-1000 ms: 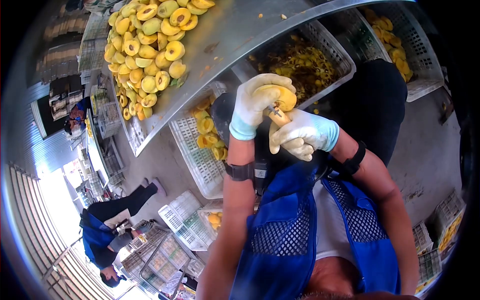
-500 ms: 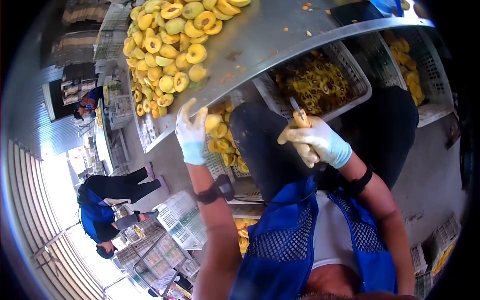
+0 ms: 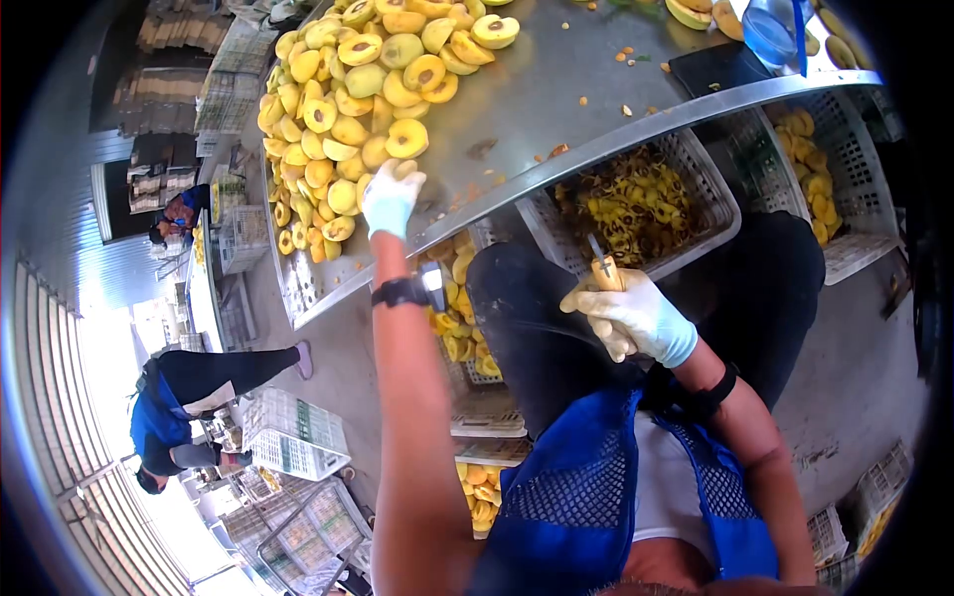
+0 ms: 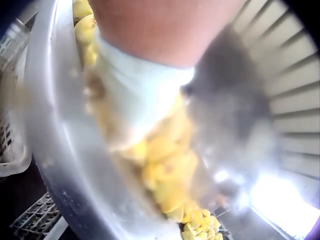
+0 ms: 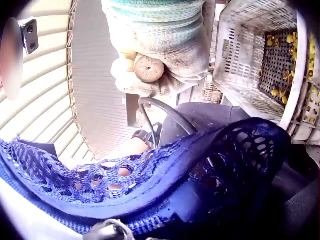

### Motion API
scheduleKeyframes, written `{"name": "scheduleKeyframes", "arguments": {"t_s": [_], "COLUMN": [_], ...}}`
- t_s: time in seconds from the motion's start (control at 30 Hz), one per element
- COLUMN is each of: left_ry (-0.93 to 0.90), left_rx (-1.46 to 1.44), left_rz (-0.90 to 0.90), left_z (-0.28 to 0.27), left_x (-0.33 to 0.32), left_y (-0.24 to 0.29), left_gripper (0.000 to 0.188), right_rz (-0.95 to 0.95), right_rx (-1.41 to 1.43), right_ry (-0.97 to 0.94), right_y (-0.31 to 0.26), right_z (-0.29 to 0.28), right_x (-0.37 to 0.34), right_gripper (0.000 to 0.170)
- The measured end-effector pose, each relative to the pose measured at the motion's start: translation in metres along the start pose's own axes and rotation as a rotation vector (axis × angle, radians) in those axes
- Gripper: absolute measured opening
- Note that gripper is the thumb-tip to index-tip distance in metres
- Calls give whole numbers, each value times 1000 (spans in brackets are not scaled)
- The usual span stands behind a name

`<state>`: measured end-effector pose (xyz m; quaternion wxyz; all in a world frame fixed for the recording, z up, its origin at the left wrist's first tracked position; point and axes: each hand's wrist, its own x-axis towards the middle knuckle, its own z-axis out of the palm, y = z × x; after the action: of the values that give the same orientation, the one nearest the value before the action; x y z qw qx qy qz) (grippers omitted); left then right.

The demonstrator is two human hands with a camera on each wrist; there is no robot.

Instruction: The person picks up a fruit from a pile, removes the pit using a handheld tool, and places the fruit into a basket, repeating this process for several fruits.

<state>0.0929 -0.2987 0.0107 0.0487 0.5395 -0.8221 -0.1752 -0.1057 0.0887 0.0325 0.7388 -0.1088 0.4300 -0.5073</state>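
My gloved left hand (image 3: 391,197) reaches over the table edge to the near side of a heap of halved yellow peaches (image 3: 343,129), fingertips right at the fruit. The left wrist view blurs this glove (image 4: 142,97) over the peach halves (image 4: 167,170). Above my lap, my gloved right hand (image 3: 636,316) grips a wooden-handled knife (image 3: 606,273), its short metal blade pointing up and away from me. The round butt of the handle (image 5: 148,68) shows between the curled fingers in the right wrist view.
A metal table (image 3: 537,109) bears the heap, a blue container (image 3: 770,35) and scraps. Beneath its edge stand a crate of peelings and scraps (image 3: 730,214) and a crate of peach halves (image 3: 865,248). More halves (image 3: 457,323) lie beside my left knee. Another person (image 3: 164,417) stands at left.
My left hand has let go of the peach it held at the knife and moved left, past the lower crate, up to the heap. My right hand keeps the knife.
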Motion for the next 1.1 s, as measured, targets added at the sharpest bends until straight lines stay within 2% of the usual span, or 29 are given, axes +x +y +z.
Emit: {"name": "scheduleKeyframes", "arguments": {"t_s": [0.07,0.13,0.2,0.27,0.3,0.33,0.47,0.53,0.6,0.73,0.87,0.9,1.03,1.1], "left_ry": [-36,-109,-228,-210,-242,-223,-230,-178,-214,-212,-57,-44,9,11], "left_rx": [-604,-1280,-1610,-1721,-1765,-1751,-1659,-1492,-1533,-1489,-1249,-1284,-1223,-1212], "left_rz": [-82,51,138,39,59,18,110,175,174,197,267,209,214,206], "left_z": [1,-14,-14,-3,7,17,46,54,60,62,70,70,78,81], "left_x": [-18,-73,-111,-140,-154,-162,-198,-207,-214,-226,-228,-231,-232,-234], "left_y": [-9,26,51,70,84,93,139,150,158,171,177,183,186,186], "left_gripper": [65,63,57,58,62,63,65,64,64,63,49,40,41,43], "right_rz": [4,-25,-45,-49,-66,-84,-107,-143,-187,-146,-115,-80,-72,-48], "right_rx": [-38,-101,-184,-219,-238,-256,-290,-269,-262,-299,-332,-344,-187,-217], "right_ry": [14,-14,-21,4,8,13,91,96,106,151,83,59,-110,-88], "right_y": [-2,1,-2,-4,-2,-1,1,6,8,4,5,2,7,7], "right_z": [3,1,6,12,13,14,19,15,12,10,5,3,-10,-9], "right_x": [-1,-1,-5,-5,-5,-5,-9,-8,-8,-10,-11,-12,-14,-14], "right_gripper": [30,30,29,25,24,23,21,22,22,23,22,22,22,22]}}
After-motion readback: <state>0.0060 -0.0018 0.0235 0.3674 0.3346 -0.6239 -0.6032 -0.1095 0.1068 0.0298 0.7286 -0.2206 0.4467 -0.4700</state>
